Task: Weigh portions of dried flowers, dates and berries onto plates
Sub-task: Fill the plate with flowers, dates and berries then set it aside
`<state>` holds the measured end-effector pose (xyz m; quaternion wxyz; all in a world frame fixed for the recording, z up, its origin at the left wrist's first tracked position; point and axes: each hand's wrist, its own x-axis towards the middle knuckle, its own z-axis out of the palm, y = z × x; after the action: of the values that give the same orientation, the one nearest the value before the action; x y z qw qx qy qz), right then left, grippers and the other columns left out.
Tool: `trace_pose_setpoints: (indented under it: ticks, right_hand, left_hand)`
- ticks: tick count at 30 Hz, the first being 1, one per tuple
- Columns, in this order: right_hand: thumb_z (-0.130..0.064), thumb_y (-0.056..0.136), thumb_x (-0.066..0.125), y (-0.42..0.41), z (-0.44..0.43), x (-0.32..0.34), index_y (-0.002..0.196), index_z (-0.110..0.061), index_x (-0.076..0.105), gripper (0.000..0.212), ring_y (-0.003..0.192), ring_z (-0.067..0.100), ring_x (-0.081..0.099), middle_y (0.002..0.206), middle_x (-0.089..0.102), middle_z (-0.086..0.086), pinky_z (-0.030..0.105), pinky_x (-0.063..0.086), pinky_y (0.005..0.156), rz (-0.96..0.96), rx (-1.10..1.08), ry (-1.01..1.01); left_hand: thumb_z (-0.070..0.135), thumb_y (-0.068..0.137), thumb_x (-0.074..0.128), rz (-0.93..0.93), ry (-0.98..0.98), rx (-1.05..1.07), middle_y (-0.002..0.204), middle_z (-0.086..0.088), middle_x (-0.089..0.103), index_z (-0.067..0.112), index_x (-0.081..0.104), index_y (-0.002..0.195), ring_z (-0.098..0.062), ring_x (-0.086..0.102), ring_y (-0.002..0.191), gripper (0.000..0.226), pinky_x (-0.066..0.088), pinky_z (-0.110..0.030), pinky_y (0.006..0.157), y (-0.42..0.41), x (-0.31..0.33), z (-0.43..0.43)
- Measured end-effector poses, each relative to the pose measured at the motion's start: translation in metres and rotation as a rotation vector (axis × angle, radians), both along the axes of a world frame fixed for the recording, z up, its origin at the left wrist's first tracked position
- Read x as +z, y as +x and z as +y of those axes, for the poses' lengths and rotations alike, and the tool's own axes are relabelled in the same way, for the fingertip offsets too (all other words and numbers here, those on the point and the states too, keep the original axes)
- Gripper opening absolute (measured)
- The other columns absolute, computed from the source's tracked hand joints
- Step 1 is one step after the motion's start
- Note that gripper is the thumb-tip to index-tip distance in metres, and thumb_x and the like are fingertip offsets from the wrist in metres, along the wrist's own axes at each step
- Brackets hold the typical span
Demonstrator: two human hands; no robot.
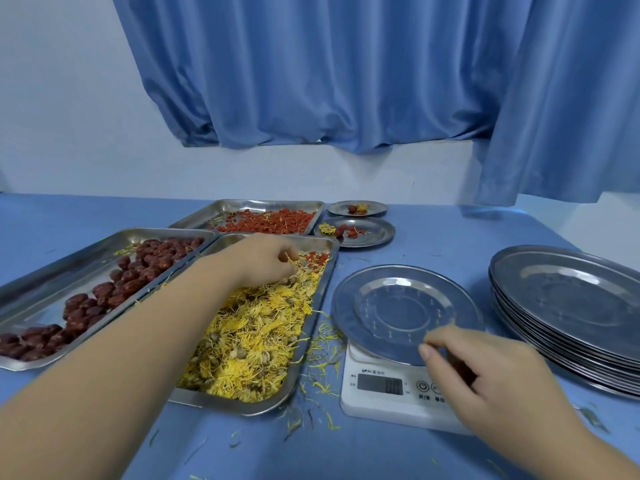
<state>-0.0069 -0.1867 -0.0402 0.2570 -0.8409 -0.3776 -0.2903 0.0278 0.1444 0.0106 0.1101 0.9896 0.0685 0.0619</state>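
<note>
The dried flowers (249, 327), a yellow heap, fill a steel tray (242, 407) at nine o'clock from the scale (381, 403). The left hand (266, 259) reaches to the tray's far end, its fingers curled around a small pinch of petals. On the scale sits a bare plate (405, 310). The right hand (485, 368) is at its five o'clock edge with fingers bent over the rim; whether they grip the rim or only hover there cannot be told from this angle.

The step in hand is judged to be the first of a new portion: gathering flowers for the bare plate. The next move calls for carrying the pinch across to three o'clock and dropping it near the plate's middle, since loose petals already litter the bench (415, 455) between tray and scale.

The dates (114, 292) lie in a tray at nine o'clock from the flowers, the berries (273, 221) in another at twelve o'clock. Two small filled plates (374, 233) stand at twelve o'clock from the scale, and a stack of plates (568, 306) waits at three o'clock. A blue curtain (311, 71) hangs behind.
</note>
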Motion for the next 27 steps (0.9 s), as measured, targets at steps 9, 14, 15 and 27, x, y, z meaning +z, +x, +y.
trace_pose_setpoints:
  ticks: [9,14,15,27]
  right_hand:
    - [-0.040,0.086,0.043,0.003,-0.007,0.004,0.067,-0.027,0.055,0.026,0.046,0.006,0.042,0.048,0.044,-0.011,0.029,0.042,0.044,0.018,-0.005,0.020]
    - [-0.039,0.087,0.044,0.003,-0.009,0.004,0.067,-0.026,0.056,0.026,0.046,0.007,0.044,0.049,0.046,-0.010,0.028,0.044,0.045,0.034,0.017,0.058]
    - [-0.039,0.087,0.044,0.003,-0.009,0.004,0.067,-0.026,0.056,0.026,0.046,0.007,0.044,0.049,0.046,-0.010,0.028,0.044,0.045,0.039,0.015,0.068]
    - [-0.029,0.084,0.055,0.006,-0.009,0.006,0.070,-0.023,0.061,0.016,0.047,0.010,0.047,0.048,0.049,-0.009,0.034,0.046,0.047,0.088,0.006,0.112]
  left_hand:
    - [0.024,0.085,0.071,-0.011,-0.042,0.080,0.106,0.003,0.065,0.025,0.061,0.118,-0.012,0.060,0.089,0.034,0.045,-0.028,0.075,0.009,-0.003,0.007]
    - [0.030,0.091,0.063,-0.184,-0.367,0.061,0.088,0.005,0.073,0.032,0.066,0.100,-0.009,0.063,0.069,0.010,0.047,-0.031,0.062,-0.009,0.015,0.004]
    - [0.031,0.092,0.061,-0.199,-0.383,0.054,0.092,0.006,0.072,0.032,0.067,0.102,-0.013,0.066,0.079,0.011,0.048,-0.033,0.067,-0.012,0.017,0.001]
    - [0.017,0.096,0.054,-0.105,-0.479,-0.151,0.102,-0.003,0.067,0.025,0.065,0.112,-0.017,0.070,0.084,0.021,0.060,-0.030,0.076,-0.007,0.026,-0.085]
